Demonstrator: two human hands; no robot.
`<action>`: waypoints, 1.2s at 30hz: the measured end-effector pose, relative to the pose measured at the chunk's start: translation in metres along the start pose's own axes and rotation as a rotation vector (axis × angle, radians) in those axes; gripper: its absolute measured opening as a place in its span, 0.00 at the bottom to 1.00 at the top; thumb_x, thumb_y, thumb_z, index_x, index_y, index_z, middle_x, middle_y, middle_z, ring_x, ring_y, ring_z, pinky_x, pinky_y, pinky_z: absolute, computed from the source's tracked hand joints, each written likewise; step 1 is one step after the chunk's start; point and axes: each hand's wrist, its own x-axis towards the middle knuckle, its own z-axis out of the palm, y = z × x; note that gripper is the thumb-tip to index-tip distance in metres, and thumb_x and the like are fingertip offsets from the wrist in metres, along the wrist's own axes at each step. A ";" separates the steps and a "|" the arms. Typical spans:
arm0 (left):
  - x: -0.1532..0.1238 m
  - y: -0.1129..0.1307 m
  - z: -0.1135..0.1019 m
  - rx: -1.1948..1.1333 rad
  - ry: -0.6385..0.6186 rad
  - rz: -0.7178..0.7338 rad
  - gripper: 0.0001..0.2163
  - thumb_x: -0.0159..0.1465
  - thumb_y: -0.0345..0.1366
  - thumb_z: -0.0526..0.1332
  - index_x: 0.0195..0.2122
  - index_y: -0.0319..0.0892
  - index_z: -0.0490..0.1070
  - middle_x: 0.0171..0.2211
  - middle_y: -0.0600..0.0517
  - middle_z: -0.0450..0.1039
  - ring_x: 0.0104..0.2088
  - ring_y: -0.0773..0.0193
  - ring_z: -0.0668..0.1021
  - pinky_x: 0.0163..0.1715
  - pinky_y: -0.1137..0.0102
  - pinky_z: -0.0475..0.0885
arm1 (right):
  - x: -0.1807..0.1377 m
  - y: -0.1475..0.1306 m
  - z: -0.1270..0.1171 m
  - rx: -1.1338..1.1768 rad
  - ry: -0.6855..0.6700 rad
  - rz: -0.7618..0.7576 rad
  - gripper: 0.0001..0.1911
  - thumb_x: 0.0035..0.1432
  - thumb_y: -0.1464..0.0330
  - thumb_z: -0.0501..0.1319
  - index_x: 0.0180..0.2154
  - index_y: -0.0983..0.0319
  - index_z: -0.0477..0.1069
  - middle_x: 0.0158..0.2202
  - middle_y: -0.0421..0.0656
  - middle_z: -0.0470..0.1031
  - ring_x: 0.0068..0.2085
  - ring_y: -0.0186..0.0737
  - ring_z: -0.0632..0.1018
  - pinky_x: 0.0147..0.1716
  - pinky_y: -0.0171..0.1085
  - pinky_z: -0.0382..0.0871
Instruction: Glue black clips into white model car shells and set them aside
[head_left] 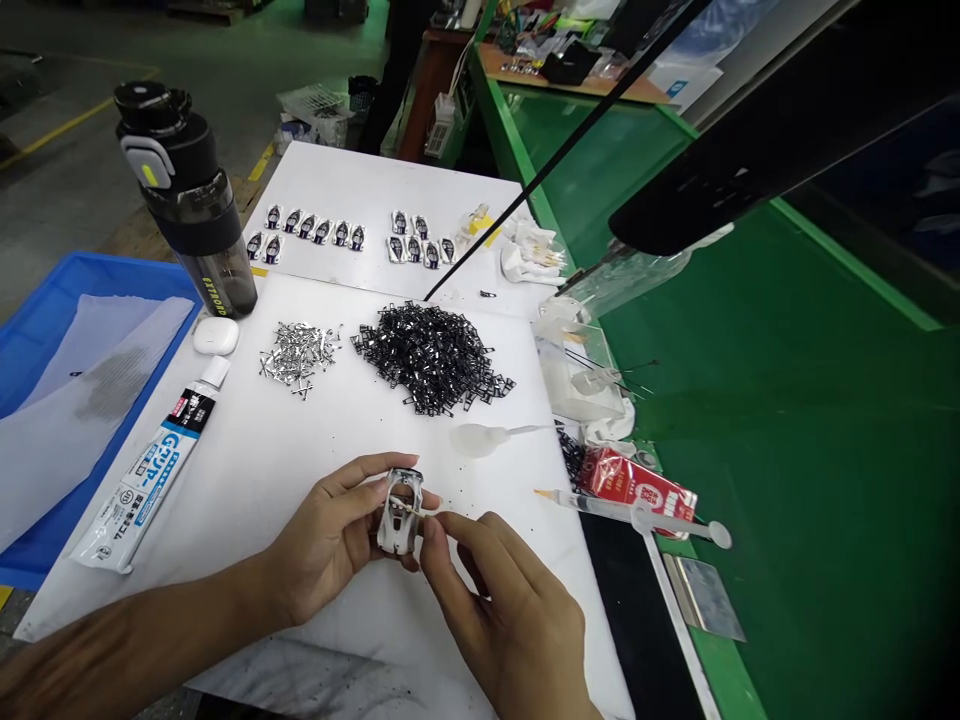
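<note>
My left hand [322, 545] is closed around a small white toy car body [397, 528], holding it upright above the white work board, its dark-edged end pointing away from me. Between the thumb and forefinger of my right hand [514, 610] is a thin pale stick [407, 508], its tip reaching over the window opening of the car body. Beyond my hands lie a heap of small black parts [435, 360] and a smaller pile of silver metal parts [298, 355]. A clear plastic dropper [480, 438] rests on the board just past my fingers.
At the left stand a dark bottle [191, 200], a white case [216, 336], a glue tube [154, 475] and a blue tray [169, 375]. Small car bodies [322, 232] sit in rows at the back. Along the right edge are a syringe [645, 515] and a red box [626, 480].
</note>
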 end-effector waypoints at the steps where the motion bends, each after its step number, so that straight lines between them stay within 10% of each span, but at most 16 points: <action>1: 0.000 0.000 0.000 0.001 -0.002 0.002 0.21 0.55 0.45 0.84 0.49 0.46 0.87 0.43 0.45 0.89 0.40 0.57 0.86 0.39 0.65 0.81 | 0.000 0.000 0.000 0.002 -0.002 0.004 0.07 0.79 0.71 0.59 0.44 0.62 0.74 0.28 0.36 0.71 0.23 0.29 0.73 0.23 0.30 0.67; 11: 0.004 0.001 -0.003 -0.009 -0.049 0.000 0.17 0.62 0.39 0.78 0.52 0.43 0.83 0.44 0.42 0.88 0.40 0.52 0.89 0.33 0.65 0.84 | -0.020 -0.011 -0.015 0.042 0.273 0.223 0.10 0.78 0.68 0.58 0.39 0.58 0.71 0.28 0.37 0.73 0.24 0.32 0.72 0.22 0.35 0.63; 15: 0.006 0.002 -0.005 -0.020 -0.070 -0.013 0.18 0.63 0.39 0.77 0.53 0.43 0.81 0.43 0.42 0.87 0.39 0.49 0.89 0.31 0.63 0.84 | -0.031 0.011 -0.013 -0.278 0.407 0.298 0.11 0.77 0.65 0.61 0.38 0.59 0.74 0.26 0.40 0.74 0.24 0.36 0.72 0.22 0.37 0.60; 23: 0.006 0.002 -0.008 -0.014 -0.122 -0.034 0.17 0.65 0.40 0.74 0.53 0.43 0.78 0.43 0.42 0.85 0.36 0.51 0.88 0.30 0.62 0.83 | -0.043 0.034 -0.008 -0.459 0.152 -0.001 0.10 0.75 0.67 0.64 0.50 0.66 0.79 0.45 0.54 0.83 0.48 0.52 0.83 0.50 0.46 0.80; 30: 0.001 0.003 -0.004 0.005 -0.047 0.027 0.12 0.69 0.37 0.68 0.52 0.42 0.76 0.38 0.44 0.83 0.35 0.53 0.86 0.28 0.64 0.82 | 0.034 0.018 0.010 -0.232 -0.092 -0.075 0.16 0.73 0.77 0.57 0.53 0.62 0.80 0.47 0.48 0.84 0.40 0.42 0.85 0.36 0.37 0.79; 36: -0.002 0.005 -0.001 -0.009 0.059 0.176 0.14 0.65 0.38 0.68 0.51 0.42 0.75 0.34 0.46 0.81 0.30 0.55 0.83 0.22 0.68 0.76 | 0.097 0.033 0.040 -0.565 -0.539 0.068 0.18 0.66 0.84 0.56 0.42 0.61 0.81 0.41 0.48 0.79 0.36 0.42 0.80 0.24 0.37 0.61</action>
